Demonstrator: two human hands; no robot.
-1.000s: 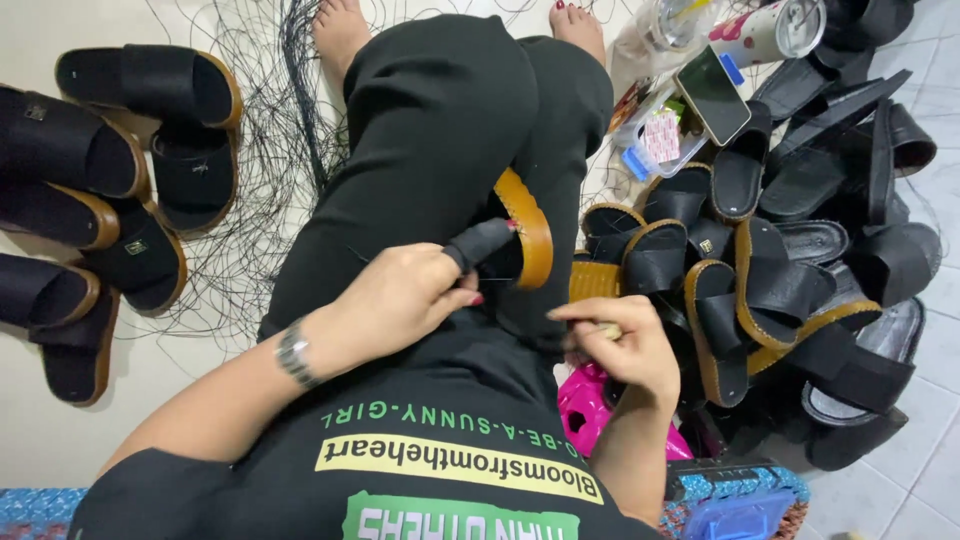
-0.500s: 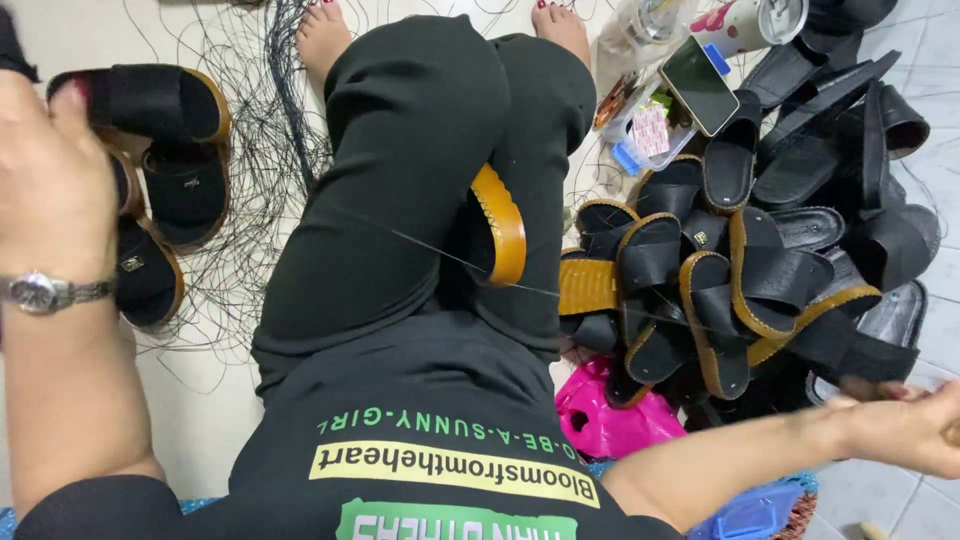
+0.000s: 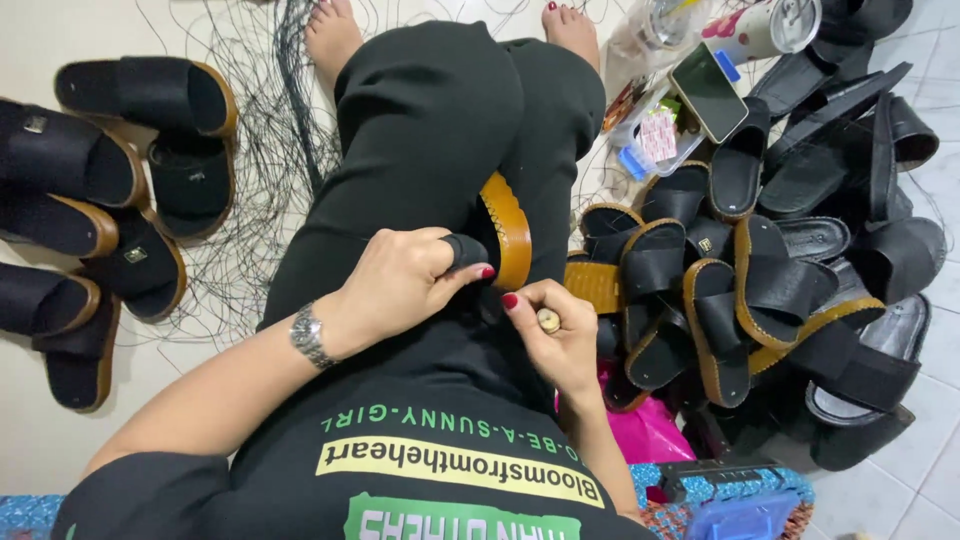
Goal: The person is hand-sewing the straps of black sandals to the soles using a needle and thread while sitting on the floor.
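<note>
A black sandal with a tan sole [image 3: 507, 232] stands on edge between my knees, on my black trousers. My left hand [image 3: 400, 280], with a watch on the wrist, grips the sandal's black strap near its lower end; one finger wears a black cover. Just below it, my right hand [image 3: 550, 325] is pinched closed against the sandal's lower edge, a ring on one finger. What the right fingers pinch is too small to see. Thin black thread [image 3: 250, 200] lies tangled on the floor to the left.
A heap of black sandals with tan soles [image 3: 770, 290] fills the floor on the right. Finished black sandals [image 3: 110, 180] lie in a row on the left. A phone [image 3: 708, 92], cups and small boxes sit at the top right. A pink object [image 3: 645, 430] lies by my right hip.
Both arms had swung wide apart, pulling thread out from the sandal. Now both hands are back together at the sandal's lower end.
</note>
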